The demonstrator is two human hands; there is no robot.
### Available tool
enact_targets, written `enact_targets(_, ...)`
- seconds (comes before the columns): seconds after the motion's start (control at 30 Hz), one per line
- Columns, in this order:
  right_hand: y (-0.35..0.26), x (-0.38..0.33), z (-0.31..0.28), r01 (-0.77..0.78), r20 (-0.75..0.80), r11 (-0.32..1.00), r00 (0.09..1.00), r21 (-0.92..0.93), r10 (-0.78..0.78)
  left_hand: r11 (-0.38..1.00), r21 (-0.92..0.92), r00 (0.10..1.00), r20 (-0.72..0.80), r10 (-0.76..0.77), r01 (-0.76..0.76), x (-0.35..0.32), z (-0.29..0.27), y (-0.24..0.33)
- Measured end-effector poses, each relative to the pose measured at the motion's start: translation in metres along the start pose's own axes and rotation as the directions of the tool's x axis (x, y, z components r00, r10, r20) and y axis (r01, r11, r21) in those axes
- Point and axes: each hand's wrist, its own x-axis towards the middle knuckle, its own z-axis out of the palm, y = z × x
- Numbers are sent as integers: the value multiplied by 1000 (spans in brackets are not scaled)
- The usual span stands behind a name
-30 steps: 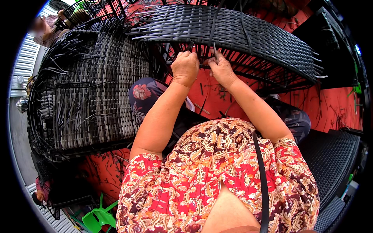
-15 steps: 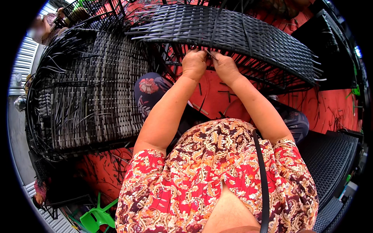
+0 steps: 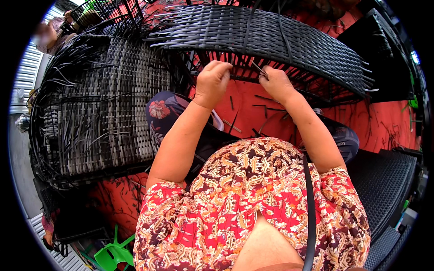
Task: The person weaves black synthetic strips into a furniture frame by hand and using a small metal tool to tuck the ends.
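Lying crosswise beyond the right fingers, where a slim tool is being gripped, and similarly near curled left fingers, contents indeterminable, is a woven panel.

The woven panel is grey, the floor red, the shirt paisley.

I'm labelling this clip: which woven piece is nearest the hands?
The curved dark panel just beyond them; the streaky grey piece lies farther left, the black stack lower right.
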Motion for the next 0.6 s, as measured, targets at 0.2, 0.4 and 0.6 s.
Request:
enact_targets(0.2,5,-9,-15,-171,148,919,981,356,125,843,-189,863,61,-502,504,3,16,-32)
enact_targets(0.4,8,-3,-29,-116,192,917,980,382,44,540,-528,711,191,-676,655,19,19,-19)
enact_targets(0.6,7,-2,-32,-98,216,932,976,348,22,979,80,964,-206,-169,188,18,16,-25)
